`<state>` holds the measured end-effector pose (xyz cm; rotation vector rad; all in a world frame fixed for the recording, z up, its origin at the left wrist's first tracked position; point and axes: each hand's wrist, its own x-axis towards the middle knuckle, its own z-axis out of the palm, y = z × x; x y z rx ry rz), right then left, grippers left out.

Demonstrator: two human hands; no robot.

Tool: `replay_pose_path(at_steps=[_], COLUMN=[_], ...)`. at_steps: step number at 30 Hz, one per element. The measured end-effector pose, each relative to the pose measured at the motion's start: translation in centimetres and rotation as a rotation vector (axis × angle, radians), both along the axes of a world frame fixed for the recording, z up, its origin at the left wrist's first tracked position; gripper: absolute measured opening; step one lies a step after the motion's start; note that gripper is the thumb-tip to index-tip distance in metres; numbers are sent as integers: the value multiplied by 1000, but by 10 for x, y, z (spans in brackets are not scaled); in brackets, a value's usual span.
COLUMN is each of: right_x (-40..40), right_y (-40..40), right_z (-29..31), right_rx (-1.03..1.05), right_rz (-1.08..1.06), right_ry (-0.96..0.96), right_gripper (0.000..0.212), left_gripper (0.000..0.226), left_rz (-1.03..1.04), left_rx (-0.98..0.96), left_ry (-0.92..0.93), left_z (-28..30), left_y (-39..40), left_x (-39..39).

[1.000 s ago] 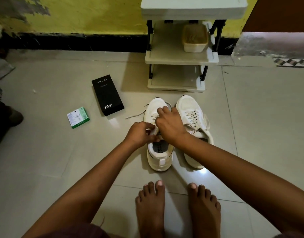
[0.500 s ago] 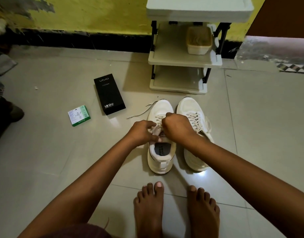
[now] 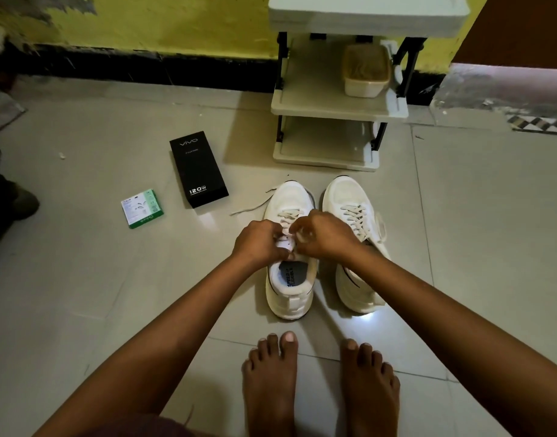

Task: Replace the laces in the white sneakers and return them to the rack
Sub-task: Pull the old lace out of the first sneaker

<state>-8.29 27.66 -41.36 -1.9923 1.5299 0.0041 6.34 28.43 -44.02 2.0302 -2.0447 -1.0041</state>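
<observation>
Two white sneakers stand side by side on the tiled floor, toes pointing at the rack (image 3: pixel 337 105). The right sneaker (image 3: pixel 349 200) is fully laced. Over the tongue of the left sneaker (image 3: pixel 291 291) both my hands work on its white lace (image 3: pixel 250 206), whose loose end trails left across the floor. My left hand (image 3: pixel 259 242) pinches the lace at the upper eyelets. My right hand (image 3: pixel 326 234) has its fingers curled round the lace just opposite. The eyelets under my fingers are hidden.
A black phone box (image 3: pixel 197 170) and a small green-and-white packet (image 3: pixel 141 208) lie on the floor to the left. A cream tub (image 3: pixel 365 72) sits on the rack's middle shelf. My bare feet (image 3: pixel 318 383) stand behind the sneakers. Dark items lie at the far left edge.
My right hand has drawn back from the lower laces toward the tongue, meeting my left hand. The loose lace end on the floor has shifted a little.
</observation>
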Motion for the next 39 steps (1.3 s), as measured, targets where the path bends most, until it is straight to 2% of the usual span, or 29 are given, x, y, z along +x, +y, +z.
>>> replay_pose_path(at_steps=[1, 2, 4, 5, 7, 9, 10, 11, 13, 15, 17, 20, 21, 23, 26, 27, 28, 29, 32, 34, 37, 39], right_x=[1, 4, 10, 13, 18, 20, 18, 15, 5, -4, -4, 6, 9, 12, 11, 11, 11, 10, 4, 3, 4, 5], right_y=[4, 6, 9, 10, 7, 0, -1, -1, 0, 2, 6, 11, 10, 7, -3, -3, -2, 0, 6, 10, 10, 7], right_z=[5, 9, 13, 13, 8, 3, 2, 0, -1, -5, -1, -1, 0, -1, 7, 8, 8, 6, 1, -2, -4, -2], right_rx=[-165, -271, -375, -393, -305, 14, 166, 230, 172, 1, -191, -532, -610, -525, -131, -63, -61, -94, -190, -290, -428, -404], right_rz=[132, 216, 296, 265, -47, -403, -509, -546, -424, -150, 67, 218, 245, 182, -261, -332, -331, -281, 23, 132, 175, 111], right_ry=[210, 320, 361, 319, 65, -323, -495, -572, -474, -91, 214, 355, 369, 261, -275, -395, -397, -316, 119, 277, 328, 255], right_gripper=[32, 31, 30, 29, 21, 9, 6, 6, 21, 38, 37, 26, 24, 22, 17, 16, 16, 18, 45, 39, 28, 23], left_gripper=[50, 52, 55, 54, 53, 56, 58, 58, 53, 55, 58, 52, 49, 46, 44, 45, 45, 44, 45, 50, 54, 55], left_rz=[4, 5, 6, 7, 9, 29, 36, 36, 21, 34, 34, 24, 22, 21, 40, 44, 42, 38, 38, 55, 69, 72], left_rx=[5, 5, 4, 3, 1, 2, 4, 7, 5, 7, 18, 21, 20, 17, 16, 17, 14, 9, 2, 9, 20, 18], left_ry=[3, 6, 7, 4, -21, -17, -2, 5, -10, 0, 6, -11, -15, -19, -22, -18, -21, -26, -38, -16, 4, 1], left_z=[0, 1, 1, 2, 4, 3, 2, 1, -1, -2, -1, 0, 0, 0, -2, -2, -2, -3, -3, -3, -2, -2], left_y=[0, 1, 4, 5, 6, 7, 9, 10, 11, 11, 10, 10, 10, 11, 11, 12, 12, 12, 13, 13, 13, 14], left_x=[0, 0, 0, -1, 1, 3, 4, 3, 1, 0, 0, 0, 0, 1, 2, 1, 1, 0, -1, 0, 0, 0])
